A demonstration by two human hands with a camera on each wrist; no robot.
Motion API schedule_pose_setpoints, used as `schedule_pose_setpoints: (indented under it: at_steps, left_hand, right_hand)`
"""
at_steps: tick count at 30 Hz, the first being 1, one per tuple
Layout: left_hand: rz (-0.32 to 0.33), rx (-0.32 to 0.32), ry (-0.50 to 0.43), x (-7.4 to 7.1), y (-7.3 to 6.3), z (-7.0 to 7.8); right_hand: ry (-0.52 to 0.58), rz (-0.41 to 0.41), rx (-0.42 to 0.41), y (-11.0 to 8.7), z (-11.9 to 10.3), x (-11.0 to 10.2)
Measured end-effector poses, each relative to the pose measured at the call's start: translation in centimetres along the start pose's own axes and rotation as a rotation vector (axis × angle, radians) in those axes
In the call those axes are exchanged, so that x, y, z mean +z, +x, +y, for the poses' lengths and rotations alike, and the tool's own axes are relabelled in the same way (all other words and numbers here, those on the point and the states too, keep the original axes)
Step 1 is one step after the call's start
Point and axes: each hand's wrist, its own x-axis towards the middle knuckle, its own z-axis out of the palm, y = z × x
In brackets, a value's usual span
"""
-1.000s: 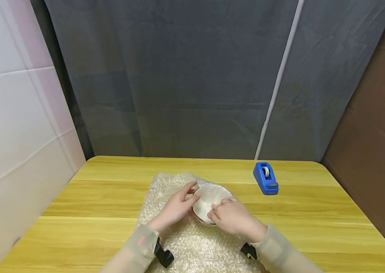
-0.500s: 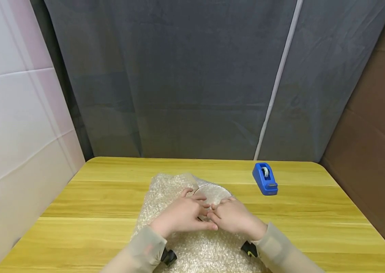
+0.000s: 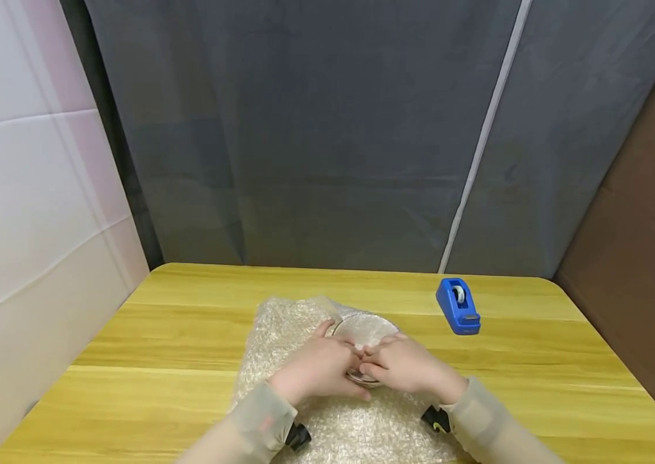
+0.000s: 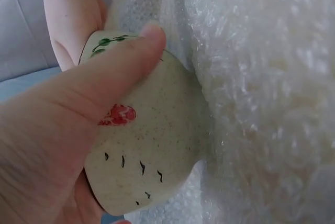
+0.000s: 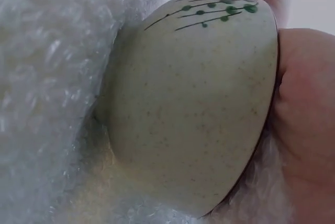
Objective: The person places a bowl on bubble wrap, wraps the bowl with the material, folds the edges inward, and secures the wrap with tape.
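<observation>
A small speckled cream bowl with a dark rim and painted green leaves stands upright on bubble wrap. My left hand grips its near left side, thumb along the outer wall and fingers over the rim. Over the right side of the rim, my right hand reaches with its fingers down in the bowl, touching my left fingers. A textured, see-through layer like bubble wrap shows inside the bowl in the head view. My right fingertips are hidden there. In the right wrist view, the bowl's outer wall faces the camera.
A wide bubble wrap sheet spreads under the bowl toward the table's front edge. A blue tape dispenser stands at the back right of the wooden table. A grey curtain hangs behind.
My left hand has moved from the bowl's far left rim to the near side, its fingers coming over the rim beside my right hand. My right hand stays inside the bowl.
</observation>
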Motion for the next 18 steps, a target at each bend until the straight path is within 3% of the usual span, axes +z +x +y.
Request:
schedule_pose_setpoints:
  at_steps: [5,9,13,18]
  left_hand:
    - [0.004,-0.029,0.044,-0.1,0.1,0.4]
    - [-0.004,-0.047,0.029,-0.2,0.2,0.5]
    - [-0.014,-0.065,0.014,-0.1,0.3,0.5]
    - [-0.021,-0.084,-0.003,-0.2,0.1,0.5]
  right_hand:
    - [0.076,0.014,-0.061,0.0,0.4,-0.4]
    - [0.185,0.039,-0.091,-0.7,0.8,-2.1]
    - [0.239,0.115,-0.047,-2.4,1.9,-4.3]
    - [0.2,0.174,0.037,-4.9,4.6,-5.3]
